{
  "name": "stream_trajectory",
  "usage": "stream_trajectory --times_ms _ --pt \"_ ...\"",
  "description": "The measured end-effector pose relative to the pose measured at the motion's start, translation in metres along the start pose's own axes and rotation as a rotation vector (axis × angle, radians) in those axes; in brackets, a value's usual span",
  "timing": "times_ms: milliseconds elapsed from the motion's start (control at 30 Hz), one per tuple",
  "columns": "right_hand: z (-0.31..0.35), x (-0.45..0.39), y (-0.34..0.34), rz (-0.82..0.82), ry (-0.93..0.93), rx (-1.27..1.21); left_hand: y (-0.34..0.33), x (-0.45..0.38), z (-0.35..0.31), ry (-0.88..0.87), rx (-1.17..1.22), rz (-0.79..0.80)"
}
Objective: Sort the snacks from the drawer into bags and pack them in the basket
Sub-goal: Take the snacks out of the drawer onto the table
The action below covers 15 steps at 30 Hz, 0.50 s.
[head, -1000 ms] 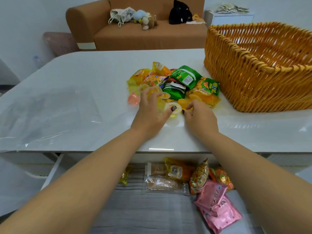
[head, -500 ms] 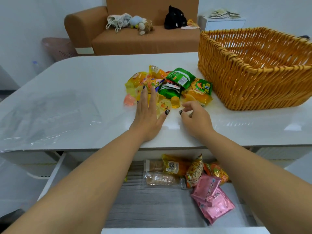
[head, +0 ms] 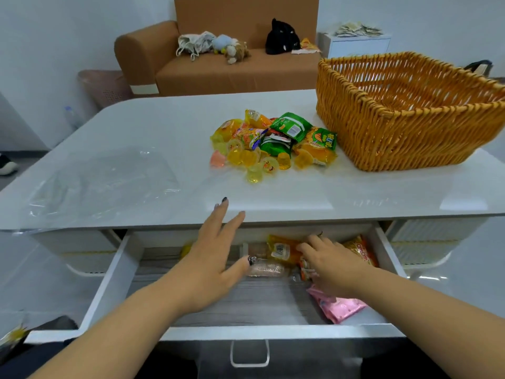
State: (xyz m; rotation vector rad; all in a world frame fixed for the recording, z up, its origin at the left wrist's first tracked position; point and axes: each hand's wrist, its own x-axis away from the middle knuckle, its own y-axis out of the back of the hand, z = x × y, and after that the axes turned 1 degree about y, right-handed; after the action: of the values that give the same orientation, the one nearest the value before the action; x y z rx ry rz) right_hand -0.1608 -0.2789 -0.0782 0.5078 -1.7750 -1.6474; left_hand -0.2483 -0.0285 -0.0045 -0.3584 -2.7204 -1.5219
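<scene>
- the step in hand looks like fetching the remaining snacks out of the open drawer point(head: 114, 280); best to gather several packets in one scoop and lift clear of the drawer's front edge before setting them by the snack pile point(head: 273, 144) on the table above the drawer.
- the right hand point(head: 332, 265) reaches into the drawer's right half, fingers curled down over the orange packet point(head: 284, 251) and its neighbours; whether it has a firm hold i cannot tell.
- the left hand point(head: 216, 258) hovers over the drawer's middle, fingers straight and spread, holding nothing.
- the pink packets point(head: 338, 307) lie at the drawer's near right.
- the basket point(head: 410, 132) stands on the table, above and right of the drawer; clear plastic bags point(head: 103, 184) lie above-left.
</scene>
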Motion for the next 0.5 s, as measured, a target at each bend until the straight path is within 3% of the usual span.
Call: stream_trajectory --times_ms 300,500 --pt "0.012 -0.035 -0.035 0.172 -0.206 0.0 -0.018 -0.022 0.037 0.257 -0.147 0.325" --pt "0.009 -0.052 -0.037 0.145 -0.269 -0.071 -0.035 -0.058 0.039 0.284 -0.19 0.396"
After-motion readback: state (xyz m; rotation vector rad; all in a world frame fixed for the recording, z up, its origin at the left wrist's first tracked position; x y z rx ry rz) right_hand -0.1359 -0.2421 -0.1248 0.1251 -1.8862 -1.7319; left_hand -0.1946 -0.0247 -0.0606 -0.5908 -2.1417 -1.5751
